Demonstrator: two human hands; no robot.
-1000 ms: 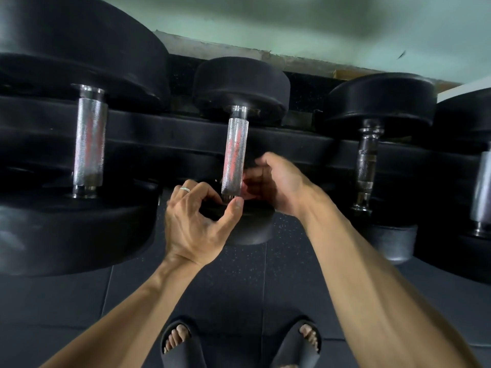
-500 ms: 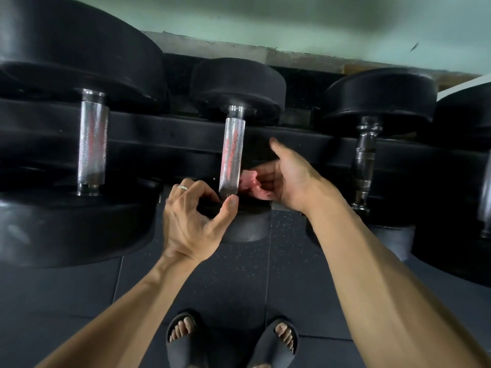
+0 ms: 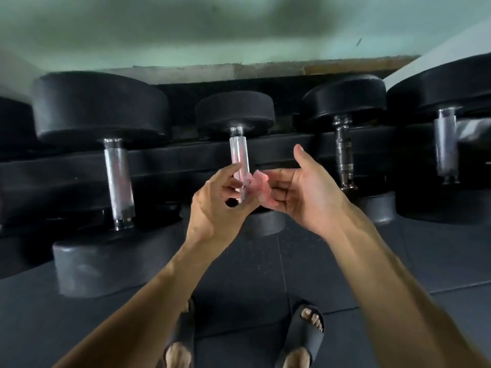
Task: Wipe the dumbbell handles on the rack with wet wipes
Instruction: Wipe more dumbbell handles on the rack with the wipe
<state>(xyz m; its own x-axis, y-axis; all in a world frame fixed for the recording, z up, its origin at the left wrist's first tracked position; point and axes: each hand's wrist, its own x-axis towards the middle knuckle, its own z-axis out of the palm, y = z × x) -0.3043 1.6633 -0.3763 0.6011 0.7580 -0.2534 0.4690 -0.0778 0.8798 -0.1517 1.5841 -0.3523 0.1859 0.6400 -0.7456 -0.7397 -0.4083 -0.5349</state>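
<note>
the rack (image 3: 164,166) is the only holder in view – a long black rail that carries the dumbbells side by side, handles running front to back. four handles show in full: a thick silver one on the left (image 3: 118,181), the middle handle (image 3: 240,158) just behind the hands, a darker, stepped handle (image 3: 343,152) to the right of that, and another silver one (image 3: 446,147) far right. each has a black rubber head at the wall end and one at the near end.

one wet wipe (image 3: 261,188), pinkish and crumpled, sits between the two hands in front of the lower part of the middle handle.

the left hand (image 3: 218,208) is curled narrow, its fingertips and thumb drawn together and pinching the left edge of the wipe right against the handle. whether the fingers also touch the metal is too blurred to tell. the right hand (image 3: 305,192) is palm up and fairly wide – thumb raised clear, fingers extended leftward with the wipe's other side lying on their tips.

two feet in dark slide sandals (image 3: 305,333) stand on the dark speckled floor mat (image 3: 345,261) below, and a pale green wall (image 3: 239,27) rises behind the rack.
</note>
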